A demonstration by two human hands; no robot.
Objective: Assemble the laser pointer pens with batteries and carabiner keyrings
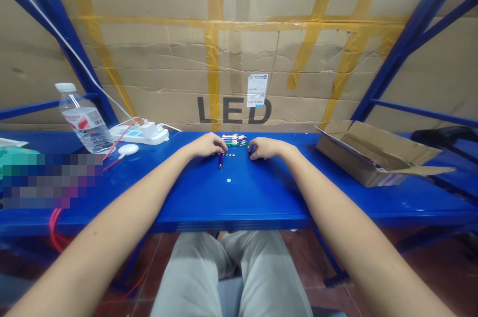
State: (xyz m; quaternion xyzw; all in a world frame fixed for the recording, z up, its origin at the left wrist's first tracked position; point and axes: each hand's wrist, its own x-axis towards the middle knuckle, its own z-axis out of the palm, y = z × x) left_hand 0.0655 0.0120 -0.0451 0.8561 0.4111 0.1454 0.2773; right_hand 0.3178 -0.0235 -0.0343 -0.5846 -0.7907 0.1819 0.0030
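Both my arms reach out over the blue table (239, 197). My left hand (207, 146) rests on it with fingers curled, its tips beside a small purple pen-like tube (220, 160). My right hand (264, 148) lies curled a little to the right; whether it holds anything is hidden. Between the hands sit a few tiny round button-like pieces (230, 155). Just behind them lies a small pile of colourful tubes (235, 140), green, purple and silver. One white dot-like piece (229, 180) lies alone nearer to me.
A water bottle (85, 120) stands at the left, next to a white power strip (140, 132) with a charger and red cable. An open cardboard box (368, 154) sits at the right. A taped cardboard wall marked LED (233, 110) backs the table.
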